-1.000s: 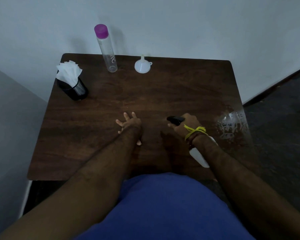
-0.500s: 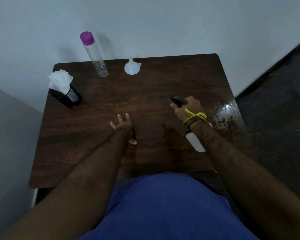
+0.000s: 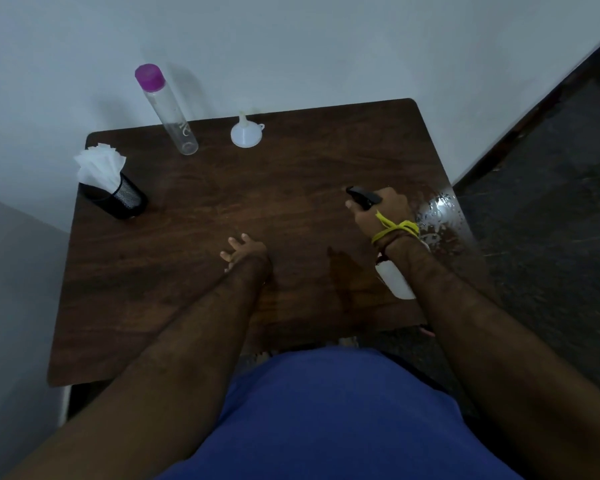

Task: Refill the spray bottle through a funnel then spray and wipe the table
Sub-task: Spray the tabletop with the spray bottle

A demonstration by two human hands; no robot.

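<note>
My right hand (image 3: 383,211) grips the spray bottle (image 3: 395,280), fingers curled round its neck. The black nozzle (image 3: 362,196) juts out beyond my knuckles and points toward the far left. The white body slants back beneath my wrist, toward my own side of the table (image 3: 201,216). A yellow cord (image 3: 395,227) is tied round that wrist. Just to the right of these fingers, at the table's right edge, lies a glistening wet patch (image 3: 439,216).

My left hand (image 3: 245,252) rests on the wood near the table's middle, well apart from the right hand, fingers straight and slightly spread, holding nothing.

Far beyond my left fingers, by the wall, the white funnel (image 3: 246,132) stands with its spout up. Beside it on the left stands a tall clear bottle (image 3: 170,112) with a purple cap (image 3: 149,75). Farther left of those fingers, near the table's corner, a black mesh holder (image 3: 118,199) carries white tissues (image 3: 99,166).
</note>
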